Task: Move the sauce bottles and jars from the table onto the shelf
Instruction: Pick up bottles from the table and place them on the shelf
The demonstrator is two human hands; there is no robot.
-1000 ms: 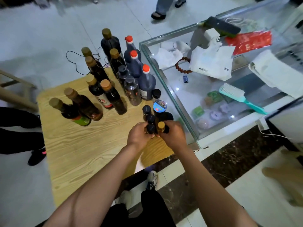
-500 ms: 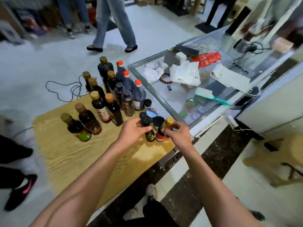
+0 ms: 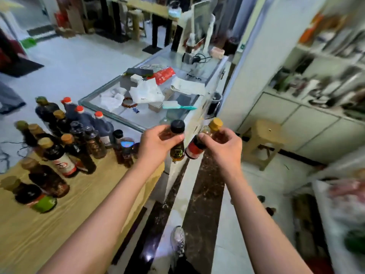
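Observation:
My left hand (image 3: 156,145) grips a small dark bottle with a black cap (image 3: 177,141), held in the air past the table's right edge. My right hand (image 3: 221,147) grips a small bottle with a gold cap and red label (image 3: 199,144), tilted toward the other one; their bases nearly touch. Several sauce bottles (image 3: 65,143) still stand on the wooden table (image 3: 59,224) at the left, with brown, red and black caps. The shelf (image 3: 324,76), blurred and full of items, stands at the right above white cabinets.
A glass display counter (image 3: 102,91) with papers, a red packet and a teal brush lies straight ahead. A wooden stool (image 3: 262,139) stands on the floor before the cabinets. A white pillar (image 3: 254,56) rises between counter and shelf. My shoe (image 3: 177,240) shows below.
Both hands have lifted a small bottle each off the table and carried them rightward. The view has swung right, bringing the shelf and the stool into sight.

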